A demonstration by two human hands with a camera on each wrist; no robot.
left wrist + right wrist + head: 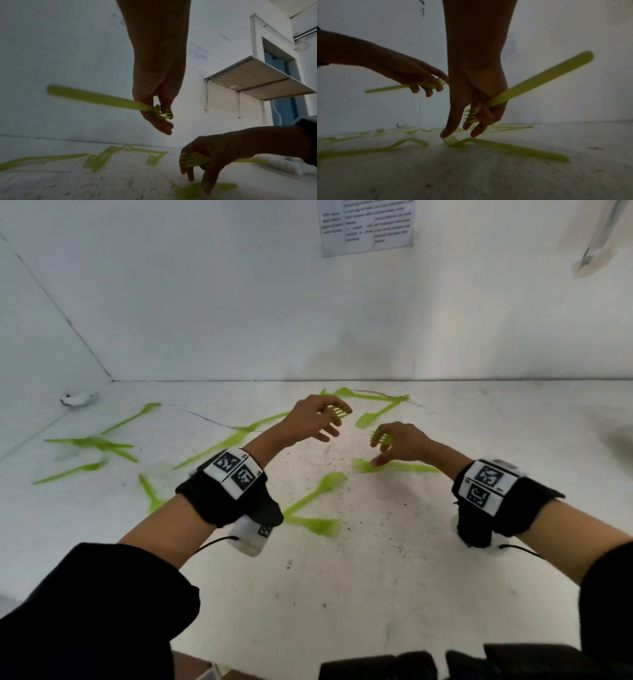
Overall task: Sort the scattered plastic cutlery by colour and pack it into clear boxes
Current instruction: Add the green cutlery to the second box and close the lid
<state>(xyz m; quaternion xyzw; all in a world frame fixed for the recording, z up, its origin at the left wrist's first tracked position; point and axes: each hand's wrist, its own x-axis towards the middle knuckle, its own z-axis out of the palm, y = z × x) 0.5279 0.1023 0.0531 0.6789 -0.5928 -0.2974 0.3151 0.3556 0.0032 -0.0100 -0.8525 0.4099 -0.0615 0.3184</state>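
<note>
Lime-green plastic forks lie scattered on a speckled white table (342, 594). My left hand (334, 419) hovers above the table's middle and grips one green fork (94, 97) near its head, the tines (338, 409) poking out past the fingers. My right hand (380, 450) holds a second green fork (539, 81) curled into the palm. Its index fingertip (444, 134) touches the tines of a third fork (513, 148) lying flat on the table. No clear box is in view.
Several more green forks (89, 443) lie to the left, some (373, 397) by the back wall and some (315, 494) in front of my hands. A small white object (77, 398) sits in the back-left corner. A wall shelf (257, 79) hangs to the right.
</note>
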